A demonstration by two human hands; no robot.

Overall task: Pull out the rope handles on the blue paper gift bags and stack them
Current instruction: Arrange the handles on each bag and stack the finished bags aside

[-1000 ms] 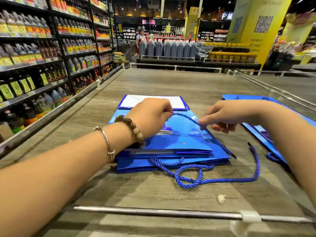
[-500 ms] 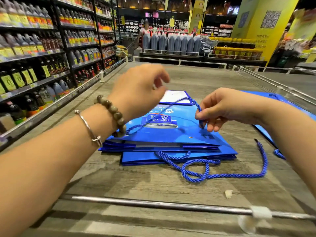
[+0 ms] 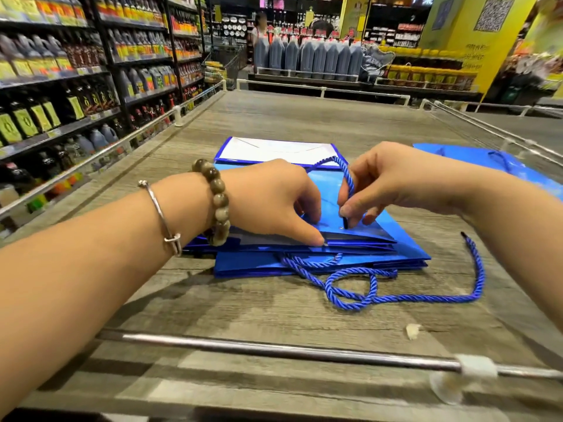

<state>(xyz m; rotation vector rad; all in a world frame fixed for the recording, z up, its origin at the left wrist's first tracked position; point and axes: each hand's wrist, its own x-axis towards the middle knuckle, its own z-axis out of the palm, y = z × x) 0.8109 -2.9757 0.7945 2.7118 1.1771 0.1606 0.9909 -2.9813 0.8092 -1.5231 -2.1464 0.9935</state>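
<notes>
A stack of flat blue paper gift bags [image 3: 374, 239] lies in the middle of the wooden display table [image 3: 274, 300]. My left hand [image 3: 274, 199] presses down on the top bag, fingertips at its near edge. My right hand [image 3: 393, 181] pinches a blue rope handle [image 3: 347, 181] and holds its black tip against a hole near the top bag's edge. Loose blue rope handles [image 3: 365, 287] from the lower bags trail onto the table in front of the stack. A white sheet [image 3: 274, 150] lies beyond the stack.
More blue bags [image 3: 475, 156] lie flat at the right. A metal rail [image 3: 274, 350] runs along the table's near edge, with rails also along both sides. Shelves of bottles [image 3: 61, 86] stand on the left. A small white scrap [image 3: 412, 332] lies near the front.
My left hand was raised off the bags half a second ago and has come back down onto the top bag. My right hand has brought the rope's tip down to the bag's edge.
</notes>
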